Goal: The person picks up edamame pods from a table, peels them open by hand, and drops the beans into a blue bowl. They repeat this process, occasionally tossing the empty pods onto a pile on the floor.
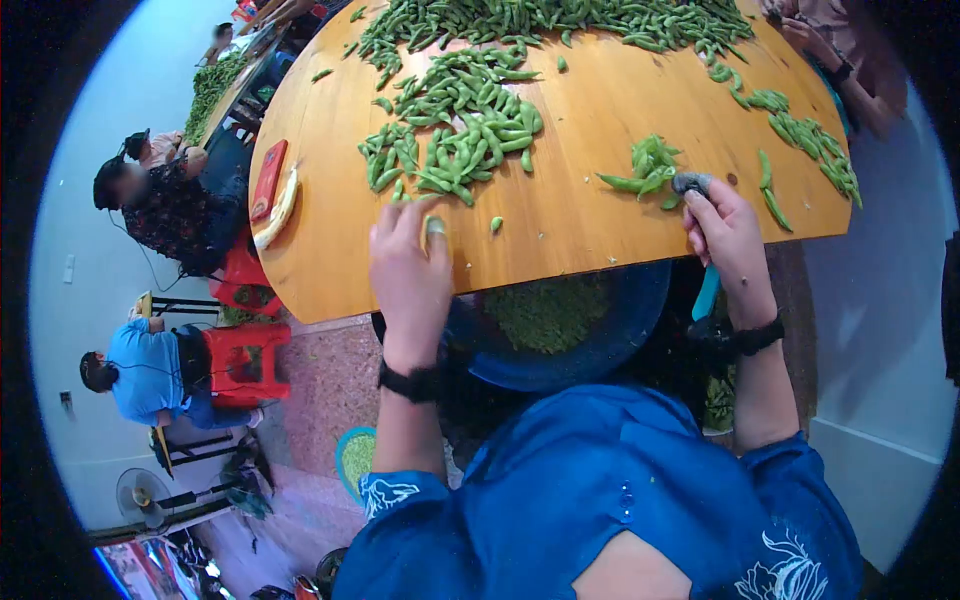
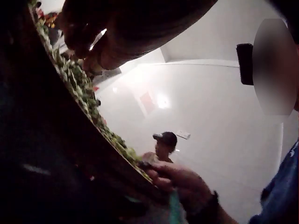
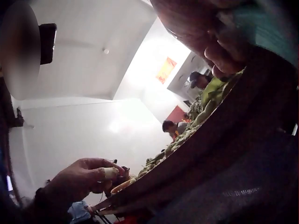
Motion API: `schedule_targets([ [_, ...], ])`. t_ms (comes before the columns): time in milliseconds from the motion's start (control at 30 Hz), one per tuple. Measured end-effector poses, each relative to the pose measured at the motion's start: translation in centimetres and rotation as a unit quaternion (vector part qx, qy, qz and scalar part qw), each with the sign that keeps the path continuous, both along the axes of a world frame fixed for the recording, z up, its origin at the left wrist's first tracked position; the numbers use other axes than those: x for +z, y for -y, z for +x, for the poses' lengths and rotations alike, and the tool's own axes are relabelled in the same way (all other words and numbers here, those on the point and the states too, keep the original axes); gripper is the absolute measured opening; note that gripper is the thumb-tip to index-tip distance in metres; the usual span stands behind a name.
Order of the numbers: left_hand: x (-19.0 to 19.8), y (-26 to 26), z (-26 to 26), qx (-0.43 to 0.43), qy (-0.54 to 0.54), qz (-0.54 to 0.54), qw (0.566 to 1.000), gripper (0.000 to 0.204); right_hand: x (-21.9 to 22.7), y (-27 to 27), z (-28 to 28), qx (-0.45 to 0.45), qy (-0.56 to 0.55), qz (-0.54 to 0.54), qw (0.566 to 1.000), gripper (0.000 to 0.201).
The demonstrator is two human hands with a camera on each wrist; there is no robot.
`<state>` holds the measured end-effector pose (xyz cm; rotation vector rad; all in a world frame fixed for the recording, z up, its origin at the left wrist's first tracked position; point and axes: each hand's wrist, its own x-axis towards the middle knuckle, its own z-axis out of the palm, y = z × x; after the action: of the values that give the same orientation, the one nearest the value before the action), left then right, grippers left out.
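In the head view the left hand (image 1: pixel 410 270) is over the table's near edge, fingertips beside the near end of a spread of green pods (image 1: pixel 470 130); its fingers are loosely bent, with a pale cover on the thumb. The right hand (image 1: pixel 728 225) is curled round a teal handle (image 1: pixel 706 293) that sticks out below the palm. A dark cover wraps one of its digits, next to a small pile of pods (image 1: pixel 652 165). The right wrist view shows the left hand (image 3: pixel 77 179) from the side; the left wrist view shows the right hand (image 2: pixel 180 182) at the table edge.
A large pod heap (image 1: pixel 560 18) lies across the far side of the wooden table (image 1: pixel 590 110). More pods (image 1: pixel 815 150) line the right edge. A red phone-like object (image 1: pixel 268 180) and a pale curved item (image 1: pixel 280 212) lie left. A blue basin (image 1: pixel 560 370) stands below the near edge.
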<state>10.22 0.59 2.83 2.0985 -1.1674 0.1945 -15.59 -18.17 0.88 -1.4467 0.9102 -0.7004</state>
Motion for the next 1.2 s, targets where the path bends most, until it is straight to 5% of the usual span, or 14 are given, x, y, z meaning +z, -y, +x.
schedule_targets([
  [67, 0.1, 1.1, 1.9, -0.029, 0.172, 0.009, 0.985, 0.025, -0.1, 0.1, -0.1, 0.001, 0.004, 0.006, 1.000, 0.019],
  [333, 0.5, 2.2, 1.6, -0.090, 0.113, 0.098, 0.985, 0.019, 0.0, -0.1, -0.1, -0.007, 0.007, 0.006, 1.000, 0.019],
  [500, -0.8, 2.7, -2.0, -0.146, -0.019, 0.065, 0.987, 0.012, -0.2, -0.2, -0.1, -0.005, 0.011, 0.007, 1.000, 0.019],
  [733, -0.6, 0.6, -6.2, -0.239, -0.026, 0.015, 0.971, 0.011, 0.2, -0.4, 0.0, -0.017, -0.001, -0.002, 1.000, 0.018],
  [800, 0.0, -0.3, -5.5, -0.225, -0.122, 0.008, 0.967, 0.012, -0.1, -0.3, -0.1, -0.014, 0.004, -0.002, 1.000, 0.017],
  [867, 0.4, -0.7, -3.1, -0.093, -0.131, 0.038, 0.986, 0.013, -0.2, -0.2, -0.1, -0.013, 0.009, -0.004, 1.000, 0.017],
  [933, -0.9, -0.5, 0.4, 0.019, -0.007, 0.022, 1.000, 0.013, -0.3, -0.3, -0.1, -0.013, 0.008, -0.004, 1.000, 0.017],
  [1033, -1.5, 0.0, 2.0, 0.037, 0.069, 0.064, 0.995, 0.014, -0.6, -0.2, 0.0, -0.016, 0.014, -0.020, 1.000, 0.017],
  [1133, -1.5, 0.4, 0.5, -0.073, 0.015, 0.051, 0.996, 0.014, -0.3, -0.2, -0.1, -0.014, -0.001, -0.018, 1.000, 0.018],
  [1200, -0.4, 0.3, -1.4, -0.176, -0.129, 0.060, 0.974, 0.015, -0.3, -0.2, -0.1, -0.014, 0.002, -0.015, 1.000, 0.017],
])
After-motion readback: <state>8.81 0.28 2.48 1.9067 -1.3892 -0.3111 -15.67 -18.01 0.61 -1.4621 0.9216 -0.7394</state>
